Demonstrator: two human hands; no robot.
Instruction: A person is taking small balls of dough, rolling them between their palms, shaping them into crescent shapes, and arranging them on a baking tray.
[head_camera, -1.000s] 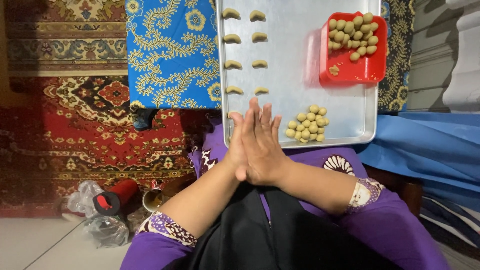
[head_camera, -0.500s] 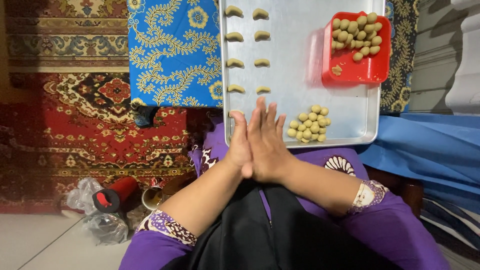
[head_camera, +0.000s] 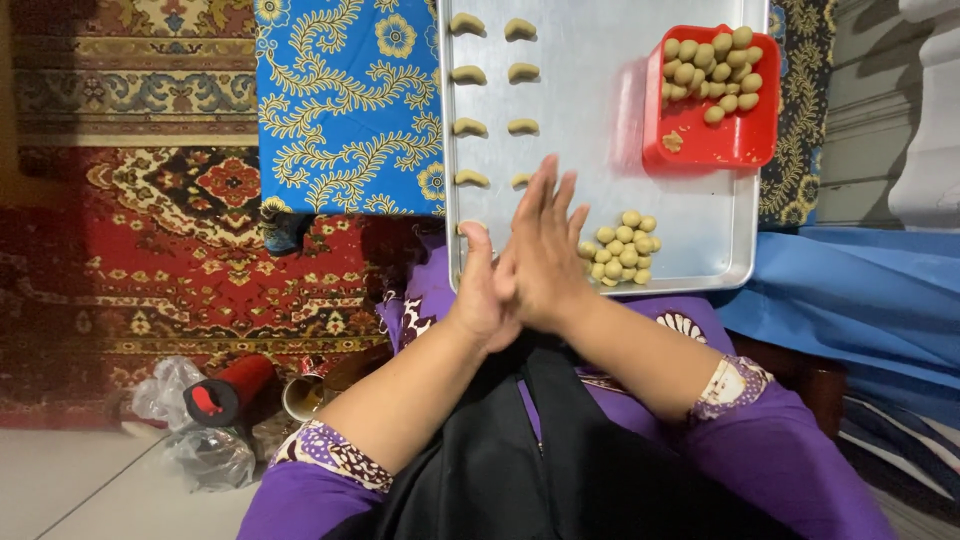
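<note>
Left hand (head_camera: 482, 295) and right hand (head_camera: 545, 255) pressing palms flat together, likely rolling dough; any piece between them is hidden, so grip contents unclear. Below them, metal tray (head_camera: 600, 170) carrying dough balls (head_camera: 620, 247) and crescents (head_camera: 470, 75); red tub (head_camera: 715, 140) holding more balls.

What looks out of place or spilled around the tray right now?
Nothing spilled. The crescent pieces sit in two neat columns on the metal tray; loose dough balls cluster near its front edge, more in the red tub. Left hand and right hand are pressed palm to palm. Only oddity: crumpled plastic bags on the floor.
</note>
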